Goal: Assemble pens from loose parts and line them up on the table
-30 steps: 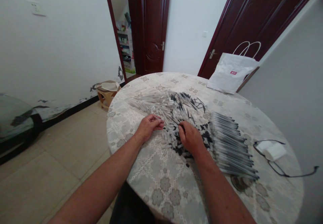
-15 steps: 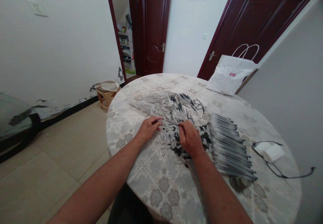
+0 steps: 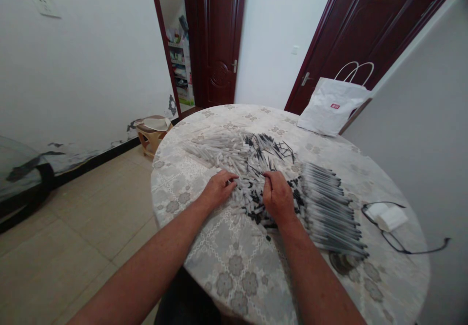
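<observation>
Over a heap of loose pen parts, my left hand [image 3: 219,187] has thumb and forefinger drawn together. What lies in that pinch, if anything, is too small to make out. My right hand [image 3: 278,195] is closed, its fingertips on a thin dark pen refill [image 3: 259,172] that blends into the pile. Pale pen barrels [image 3: 215,147] spread out beyond my left hand. Dark refills [image 3: 270,143] lie behind my right hand. Short white and black pen pieces [image 3: 252,208] are scattered between and below both hands. Beside my right wrist lies a stacked row of pens [image 3: 331,208].
A patterned cloth covers the round table [image 3: 237,266]. Eyeglasses [image 3: 398,247] and folded white tissue [image 3: 389,217] rest at the right. Near the pens' lower end is a dark round object [image 3: 341,262]. A white paper bag [image 3: 333,105] stands at the back; a stool [image 3: 153,132] is beyond the left edge.
The thin dark refill stretched between my two hands before; now it shows only by my right fingertips. My right hand has risen slightly. The whole view has shifted a little.
</observation>
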`<state>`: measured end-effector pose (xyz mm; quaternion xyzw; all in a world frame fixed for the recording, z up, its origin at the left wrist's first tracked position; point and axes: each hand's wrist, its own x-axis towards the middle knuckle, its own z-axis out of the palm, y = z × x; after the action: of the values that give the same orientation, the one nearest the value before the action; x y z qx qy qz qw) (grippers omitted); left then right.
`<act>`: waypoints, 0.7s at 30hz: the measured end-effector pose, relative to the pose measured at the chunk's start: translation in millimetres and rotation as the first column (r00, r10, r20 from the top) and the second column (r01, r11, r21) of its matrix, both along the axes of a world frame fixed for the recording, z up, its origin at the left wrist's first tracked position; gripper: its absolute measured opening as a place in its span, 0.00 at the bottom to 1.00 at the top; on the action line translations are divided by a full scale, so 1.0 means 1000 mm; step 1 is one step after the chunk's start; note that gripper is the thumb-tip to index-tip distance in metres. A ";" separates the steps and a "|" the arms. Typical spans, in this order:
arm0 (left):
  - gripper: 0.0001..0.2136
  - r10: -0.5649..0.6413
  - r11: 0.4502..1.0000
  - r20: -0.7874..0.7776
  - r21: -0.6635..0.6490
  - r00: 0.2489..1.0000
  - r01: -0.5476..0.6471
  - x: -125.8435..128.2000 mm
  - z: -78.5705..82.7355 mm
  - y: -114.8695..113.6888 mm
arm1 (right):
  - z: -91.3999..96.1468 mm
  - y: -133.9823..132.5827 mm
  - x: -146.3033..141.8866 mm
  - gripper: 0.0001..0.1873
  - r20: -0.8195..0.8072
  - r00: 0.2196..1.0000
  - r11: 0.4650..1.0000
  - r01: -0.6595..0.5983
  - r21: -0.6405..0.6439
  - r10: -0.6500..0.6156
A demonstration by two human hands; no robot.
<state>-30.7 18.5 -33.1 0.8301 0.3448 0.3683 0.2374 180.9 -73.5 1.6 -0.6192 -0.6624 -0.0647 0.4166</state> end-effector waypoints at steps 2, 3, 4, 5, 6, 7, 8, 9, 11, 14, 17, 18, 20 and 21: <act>0.14 -0.019 0.999 -0.009 0.028 1.000 0.020 0.001 -0.003 0.000 | -0.001 0.001 0.001 0.13 0.002 1.000 1.000 0.012 -0.009 -0.012; 0.16 -0.013 0.999 -0.012 0.035 1.000 0.014 0.001 -0.005 0.001 | -0.002 0.001 0.001 0.13 0.004 1.000 1.000 0.016 -0.011 -0.016; 0.17 0.003 0.999 -0.019 0.041 1.000 -0.002 0.002 -0.006 0.002 | -0.002 0.001 0.002 0.13 0.006 1.000 1.000 0.021 -0.011 -0.021; 0.17 0.025 0.999 -0.029 0.049 0.999 -0.024 0.003 -0.007 0.004 | -0.002 0.001 0.002 0.13 0.010 1.000 1.000 0.026 -0.013 -0.026; 0.16 0.049 0.997 -0.045 0.059 0.998 -0.047 0.004 -0.007 0.006 | -0.002 0.001 0.002 0.13 0.014 0.999 0.999 0.033 -0.015 -0.032; 0.16 0.071 0.995 -0.069 0.073 0.995 -0.066 0.006 -0.007 0.008 | -0.002 0.001 0.002 0.13 0.020 0.999 0.999 0.041 -0.020 -0.040; 0.16 0.086 0.993 -0.101 0.090 0.991 -0.077 0.007 -0.005 0.010 | -0.002 0.001 0.002 0.13 0.027 0.999 0.999 0.048 -0.024 -0.048; 0.17 0.100 0.991 -0.146 0.105 0.984 -0.085 0.009 -0.004 0.012 | -0.001 0.001 0.002 0.13 0.034 0.998 0.998 0.055 -0.028 -0.054; 0.19 0.119 0.988 -0.238 0.125 0.964 -0.091 0.014 0.001 0.014 | -0.001 0.001 0.003 0.13 0.046 0.997 0.998 0.060 -0.036 -0.058; 0.23 0.160 0.984 -0.357 0.131 0.920 -0.120 0.022 0.007 0.015 | -0.001 0.001 0.004 0.14 0.050 0.997 0.998 0.056 -0.037 -0.054; 0.23 0.204 0.978 -0.475 0.147 0.856 -0.152 0.032 0.012 0.014 | -0.003 0.002 0.005 0.14 0.041 0.998 0.998 0.051 -0.030 -0.050; 0.22 0.212 0.976 -0.506 0.150 0.836 -0.157 0.034 0.013 0.013 | -0.004 0.002 0.005 0.14 0.038 0.998 0.999 0.048 -0.025 -0.047; 0.19 0.212 0.977 -0.542 0.141 0.813 -0.161 0.039 0.017 0.013 | -0.006 0.003 0.006 0.14 0.034 0.999 0.999 0.040 -0.008 -0.040; 0.18 0.208 0.978 -0.560 0.133 0.802 -0.161 0.041 0.019 0.013 | -0.006 0.004 0.006 0.14 0.034 0.999 0.999 0.035 0.004 -0.035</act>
<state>10.0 31.2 -14.2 0.8732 0.4644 0.1375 0.0534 187.1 -69.5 -4.7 -0.6288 -0.6584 -0.0835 0.4052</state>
